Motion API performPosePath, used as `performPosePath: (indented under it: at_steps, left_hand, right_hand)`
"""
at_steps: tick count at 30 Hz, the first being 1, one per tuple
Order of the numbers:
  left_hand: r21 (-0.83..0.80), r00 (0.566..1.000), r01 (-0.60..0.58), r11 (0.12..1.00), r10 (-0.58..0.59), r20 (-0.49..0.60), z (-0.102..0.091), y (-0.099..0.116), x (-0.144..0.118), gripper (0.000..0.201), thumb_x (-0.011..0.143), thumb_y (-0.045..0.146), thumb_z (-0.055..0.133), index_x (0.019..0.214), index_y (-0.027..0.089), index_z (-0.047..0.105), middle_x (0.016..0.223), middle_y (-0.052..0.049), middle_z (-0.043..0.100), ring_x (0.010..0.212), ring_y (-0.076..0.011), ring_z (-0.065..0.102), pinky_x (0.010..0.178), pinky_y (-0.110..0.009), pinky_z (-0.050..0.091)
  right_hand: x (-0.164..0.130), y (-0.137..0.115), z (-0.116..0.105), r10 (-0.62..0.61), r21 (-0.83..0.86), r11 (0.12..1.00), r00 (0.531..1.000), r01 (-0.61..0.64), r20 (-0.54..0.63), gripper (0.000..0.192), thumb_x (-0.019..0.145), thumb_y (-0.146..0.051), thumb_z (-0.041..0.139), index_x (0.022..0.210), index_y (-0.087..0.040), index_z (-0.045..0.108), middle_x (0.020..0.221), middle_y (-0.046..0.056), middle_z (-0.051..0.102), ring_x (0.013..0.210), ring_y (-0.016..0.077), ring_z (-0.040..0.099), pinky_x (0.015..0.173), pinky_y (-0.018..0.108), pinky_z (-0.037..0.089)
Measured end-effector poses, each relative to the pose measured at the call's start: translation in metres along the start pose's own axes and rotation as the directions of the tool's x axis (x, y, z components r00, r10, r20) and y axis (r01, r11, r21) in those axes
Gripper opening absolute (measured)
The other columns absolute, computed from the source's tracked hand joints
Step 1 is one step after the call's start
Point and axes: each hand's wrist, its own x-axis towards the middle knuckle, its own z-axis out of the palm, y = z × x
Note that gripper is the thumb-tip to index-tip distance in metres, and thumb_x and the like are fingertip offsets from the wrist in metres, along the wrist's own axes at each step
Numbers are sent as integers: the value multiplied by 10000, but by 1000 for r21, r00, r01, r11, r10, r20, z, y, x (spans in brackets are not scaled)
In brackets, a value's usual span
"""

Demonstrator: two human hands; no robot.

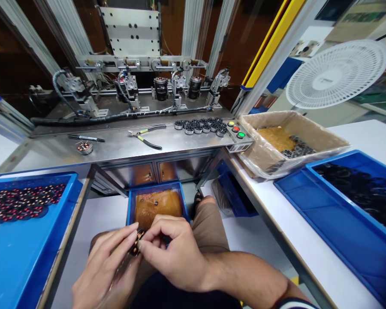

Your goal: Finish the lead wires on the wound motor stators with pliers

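Note:
A small motor stator (135,245) with a black frame and copper windings sits between my two hands, above my lap. My left hand (107,262) holds it from the left, fingers closed around it. On its right side, my right hand (175,249) pinches at the rim with thumb and forefinger. Whether a wire end lies in that pinch is too small to see. Just beyond my hands, on the floor, stands a blue bin (184,201) with a brown lining and small scraps in it.
On the steel ledge lie pliers (144,136), a marker (86,137), one wound stator (84,148) and several bare cores (201,125). A button box (239,136) ends the ledge. Left is a blue tray (19,253) of stators; right, a lined carton (296,150) and another blue tray (321,206).

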Motion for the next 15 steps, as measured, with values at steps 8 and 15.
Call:
performPosePath:
  at_steps: [8, 15]
  left_hand:
    - [52, 999, -24, 998, 26, -39, -1, 3, -2, 312, 868, 75, 627, 1168, 160, 625, 1090, -81, 706, 943, -112, 672, 956, -182, 471]
    - [57, 998, 18, 998, -14, -55, -1, 3, -2, 277, 869, 111, 637, 1140, 165, 642, 1079, -71, 724, 929, -113, 694, 976, -172, 463]
  right_hand:
    - [2, -2, 1, 3, -51, 999, 1000, -3, 7, 129, 718, -115, 660, 590, -125, 652, 543, -28, 523, 514, 63, 465, 489, 176, 361]
    - [1, 1, 0, 87, 15, 996, 995, -87, 41, 94, 701, -147, 668, 609, -133, 653, 570, -23, 529, 506, 71, 448, 468, 188, 357]
